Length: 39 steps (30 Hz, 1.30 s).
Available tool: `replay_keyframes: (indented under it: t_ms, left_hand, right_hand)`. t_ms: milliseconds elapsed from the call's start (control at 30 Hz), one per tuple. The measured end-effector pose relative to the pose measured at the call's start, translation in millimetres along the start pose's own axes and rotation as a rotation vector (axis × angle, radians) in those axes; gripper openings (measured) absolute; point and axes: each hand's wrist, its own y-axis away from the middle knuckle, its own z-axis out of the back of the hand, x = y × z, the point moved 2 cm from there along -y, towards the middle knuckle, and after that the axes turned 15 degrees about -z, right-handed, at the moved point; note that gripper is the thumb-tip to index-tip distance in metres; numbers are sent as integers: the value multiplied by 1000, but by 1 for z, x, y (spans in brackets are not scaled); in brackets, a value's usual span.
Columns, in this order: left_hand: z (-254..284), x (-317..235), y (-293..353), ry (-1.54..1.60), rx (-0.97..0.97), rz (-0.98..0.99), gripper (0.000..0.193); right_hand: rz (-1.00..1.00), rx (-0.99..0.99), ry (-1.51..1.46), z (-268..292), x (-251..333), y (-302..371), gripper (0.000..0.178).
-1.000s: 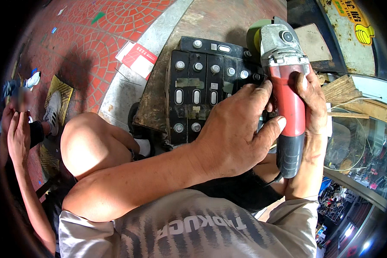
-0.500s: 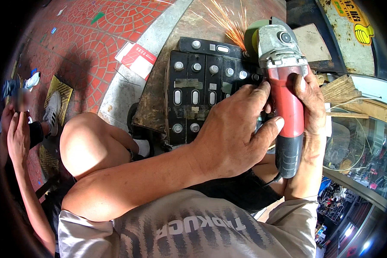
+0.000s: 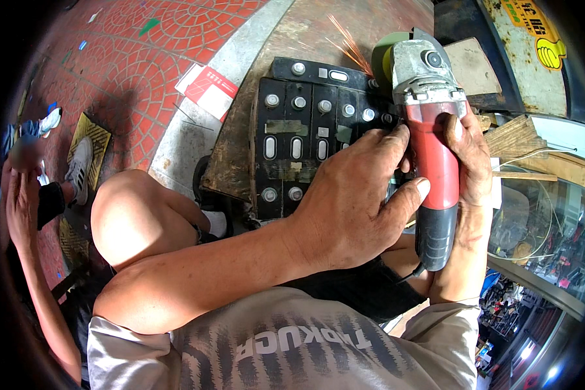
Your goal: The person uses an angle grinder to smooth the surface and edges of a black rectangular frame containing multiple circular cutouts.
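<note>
Grinder (image 3: 438, 153) in left grip (image 3: 361, 195) and right grip (image 3: 476, 159), sparks (image 3: 361, 60) (orange)

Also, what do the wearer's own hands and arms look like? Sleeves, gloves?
Left hand and right hand are ungloved, with what looks like dark grime on the fingers. No watch or bracelet shows. Short, pale grey-beige sleeves; both forearms bare.

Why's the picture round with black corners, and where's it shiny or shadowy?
Head view: the fisheye lens makes that black rim; same view, strong brightness whitens the bare knee, shadow darkens some red paving, a white light glares lower right, and the angle grinder looks crisp.
</note>
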Motion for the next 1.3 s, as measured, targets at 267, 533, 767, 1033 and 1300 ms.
replay_keyframes:
  t_ms: [267, 533, 767, 1033, 1300]
  left_hand:
    - [3, -3, -1, 6, 27, 4, 60]
    - [3, -2, 0, -15, 33, -28, 60]
    - [1, 1, 0, -16, 20, -7, 62]
    - [2, 0, 1, -8, 10, 0, 59]
    - [4, -1, 0, 1, 30, -44, 58]
  right_hand:
    - [-20, 16, -33, -2, 0, 2, 95]
    - [-20, 10, -42, -2, 1, 3, 97]
    - [-22, 13, -31, 1, -1, 3, 94]
    - [-10, 24, -20, 0, -1, 1, 95]
    - [10, 17, 23, 2, 1, 3, 99]
